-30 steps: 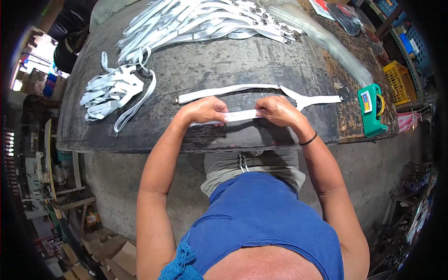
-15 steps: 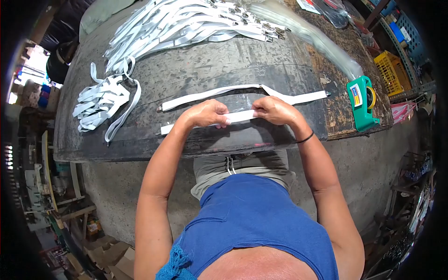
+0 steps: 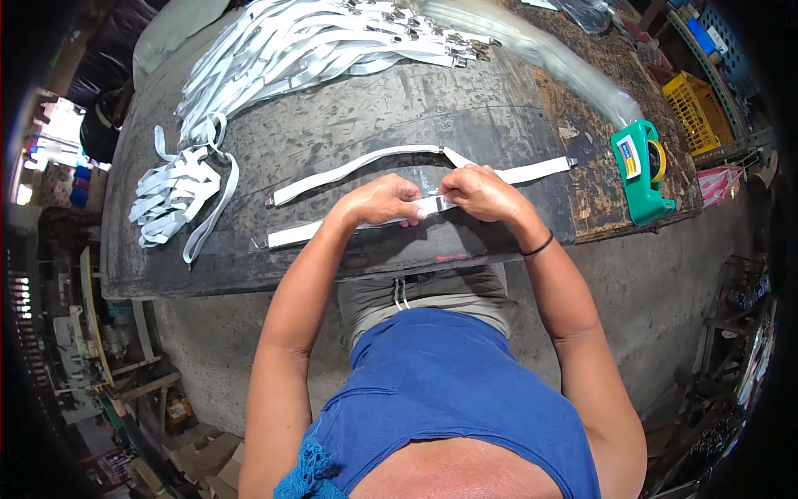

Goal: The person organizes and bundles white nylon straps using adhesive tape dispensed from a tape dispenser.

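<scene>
A pair of white elastic suspenders lies on the dark worktop (image 3: 332, 125), one strap (image 3: 353, 165) arching behind my hands with a metal clip at its end. Nearer my body runs the other strap (image 3: 295, 234), and both hands grip it. My left hand (image 3: 382, 200) pinches it between thumb and fingers. Close by on the right, my right hand (image 3: 485, 193) pinches the same strap. A small metal slider (image 3: 440, 203) shows on the band between the hands. My fingers partly hide the strap there.
Many white straps with metal clips (image 3: 332, 46) are heaped at the back. A folded white bundle (image 3: 174, 195) lies on the left. A green tape dispenser (image 3: 640, 175) stands at the right edge, near long clear plastic sleeves (image 3: 549, 62). Beyond is a yellow crate (image 3: 688, 108).
My hands have come closer together, and the metal slider now shows between them. My right hand has shifted slightly left along the strap. The whole view has moved a little.
</scene>
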Motion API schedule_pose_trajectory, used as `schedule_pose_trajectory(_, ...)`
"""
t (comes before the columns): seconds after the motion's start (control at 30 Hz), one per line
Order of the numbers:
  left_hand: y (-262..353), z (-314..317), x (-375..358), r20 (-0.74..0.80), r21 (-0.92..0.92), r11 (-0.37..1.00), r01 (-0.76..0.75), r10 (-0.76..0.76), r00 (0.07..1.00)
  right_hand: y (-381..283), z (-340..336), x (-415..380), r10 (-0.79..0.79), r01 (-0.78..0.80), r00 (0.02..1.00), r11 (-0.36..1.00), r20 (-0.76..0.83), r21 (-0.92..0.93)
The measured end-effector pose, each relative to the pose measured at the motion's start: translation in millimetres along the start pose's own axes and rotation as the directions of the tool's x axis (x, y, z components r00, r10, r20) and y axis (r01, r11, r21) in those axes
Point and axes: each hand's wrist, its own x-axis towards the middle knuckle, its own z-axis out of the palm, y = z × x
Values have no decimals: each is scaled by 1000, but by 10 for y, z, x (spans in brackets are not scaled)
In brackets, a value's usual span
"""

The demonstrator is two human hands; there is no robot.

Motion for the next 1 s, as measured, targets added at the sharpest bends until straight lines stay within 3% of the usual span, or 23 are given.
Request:
schedule_pose_trajectory(0.07,-19,12,32,14,-27,999,-18,18,1000,-14,-23,-57,37,-37,999,999,0,28)
schedule_pose_trajectory(0.13,-4,16,28,-4,16,1000,-23,23,1000,-49,-81,-171,32,-44,994,993,-103,-114)
schedule_pose_trajectory(0.4,75,109,163,-25,-84,996,-11,9,1000,58,34,-146,7,-17,982,998,-186,-52)
schedule_pose_trajectory(0.47,88,119,189,-17,-66,998,-1,0,1000,131,-10,-215,-92,78,934,996,-346,-54)
schedule_pose_trajectory(0.53,84,102,159,-27,-22,1000,-1,0,1000,354,-135,-288,-78,21,902,990,-425,-136)
schedule_pose_trajectory(0.6,74,108,155,-28,-40,999,4,-6,1000,484,-238,-390,37,-112,920,979,-390,-172)
schedule_pose_trajectory(0.67,90,114,157,-26,-54,999,7,-8,1000,514,-230,-426,47,-125,927,974,-372,-190)
schedule_pose_trajectory(0.73,127,118,158,-60,58,998,2,1,998,428,-211,-413,158,-221,952,947,-261,-232)
schedule_pose_trajectory(0.8,152,130,149,-62,56,998,6,-2,998,405,-199,-410,127,-199,950,950,-285,-240)
schedule_pose_trajectory(0.9,138,147,132,-77,41,999,21,-17,997,442,-228,-397,242,-239,945,970,-222,39)
schedule_pose_trajectory(1.0,185,138,103,-100,34,999,26,-22,995,453,-258,-434,245,-227,952,967,-182,115)
